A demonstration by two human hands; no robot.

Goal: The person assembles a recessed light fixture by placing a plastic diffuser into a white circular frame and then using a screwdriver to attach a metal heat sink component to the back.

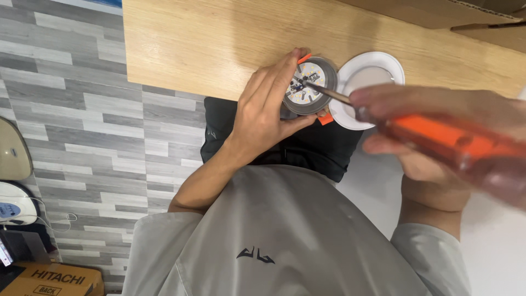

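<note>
My left hand [267,106] grips a round grey lamp body [316,87] with small yellow light chips on its face and orange clips at its sides, holding it at the edge of the wooden table [208,44]. My right hand [438,137] holds an orange-handled screwdriver [444,140], close to the camera and blurred. The screwdriver's metal shaft reaches left and its tip rests on the middle of the lamp face. A white round ring-shaped cover [370,77] lies on the table just right of the lamp body.
Brown cardboard boxes [471,19] stand at the table's far right. Grey plank-pattern floor [82,109] lies to the left, with white appliances [13,181] and another cardboard box [55,279] at the left edge. My grey shirt and dark trousers fill the bottom.
</note>
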